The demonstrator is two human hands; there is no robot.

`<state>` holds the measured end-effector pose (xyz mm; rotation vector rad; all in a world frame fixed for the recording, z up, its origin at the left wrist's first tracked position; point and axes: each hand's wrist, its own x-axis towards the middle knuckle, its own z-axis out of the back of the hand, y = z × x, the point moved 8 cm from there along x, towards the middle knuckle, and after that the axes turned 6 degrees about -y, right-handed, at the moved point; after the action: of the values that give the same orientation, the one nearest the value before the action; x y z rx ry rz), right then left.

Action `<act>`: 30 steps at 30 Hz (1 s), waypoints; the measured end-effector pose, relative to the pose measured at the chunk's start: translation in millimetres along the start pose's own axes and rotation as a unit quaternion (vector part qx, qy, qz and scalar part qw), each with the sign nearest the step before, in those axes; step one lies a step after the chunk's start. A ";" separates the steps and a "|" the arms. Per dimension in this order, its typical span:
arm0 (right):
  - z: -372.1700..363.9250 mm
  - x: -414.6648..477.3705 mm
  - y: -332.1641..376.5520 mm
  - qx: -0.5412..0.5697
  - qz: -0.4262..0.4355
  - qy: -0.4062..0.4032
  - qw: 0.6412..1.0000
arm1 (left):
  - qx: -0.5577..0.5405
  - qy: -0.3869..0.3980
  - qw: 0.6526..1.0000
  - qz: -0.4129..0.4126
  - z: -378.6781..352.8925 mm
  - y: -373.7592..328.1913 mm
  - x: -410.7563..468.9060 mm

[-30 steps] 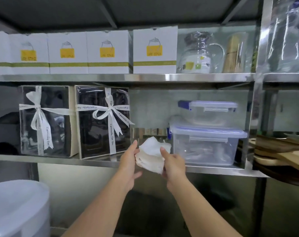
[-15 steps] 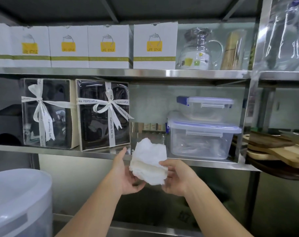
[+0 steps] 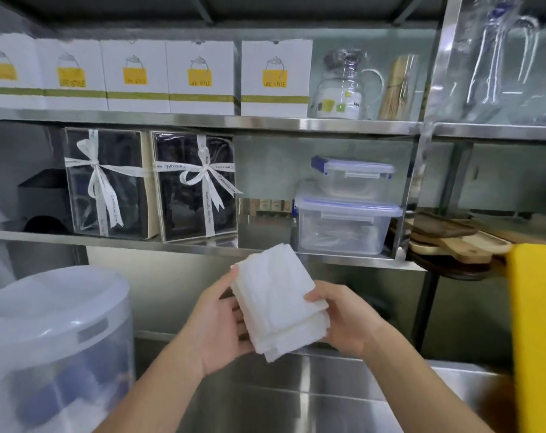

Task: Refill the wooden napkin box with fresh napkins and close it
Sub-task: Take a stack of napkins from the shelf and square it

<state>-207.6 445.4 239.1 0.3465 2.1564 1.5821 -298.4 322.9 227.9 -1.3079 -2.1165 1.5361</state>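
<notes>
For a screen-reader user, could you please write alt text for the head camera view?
Two bare hands, left hand and right hand, hold a stack of white napkins before a steel shelf. It carries white boxes, two ribboned gift boxes and stacked clear containers.
</notes>
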 end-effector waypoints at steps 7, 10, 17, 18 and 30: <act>-8.0 -99.7 -12.7 -0.116 -0.026 0.071 0.990 | -0.085 0.054 0.993 0.062 1.0 48.6 -92.6; -7.4 -137.0 -16.3 -0.142 -0.031 0.069 0.987 | 0.006 0.087 0.992 0.095 -18.1 68.6 -130.6; 28.2 -199.8 -40.4 -0.063 -0.030 -0.078 0.995 | 0.098 0.074 0.988 0.096 -47.4 114.2 -173.7; 35.4 -208.3 -45.8 -0.049 -0.027 -0.099 0.994 | 0.104 0.062 0.988 0.095 -48.3 120.6 -175.7; 95.1 -310.7 -94.7 0.011 -0.083 -0.194 0.977 | 0.128 0.039 0.987 0.084 -98.6 182.9 -209.6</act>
<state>114.9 356.1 188.1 0.4297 1.8510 1.2779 -19.1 240.4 179.9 -1.4550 -1.7305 1.7247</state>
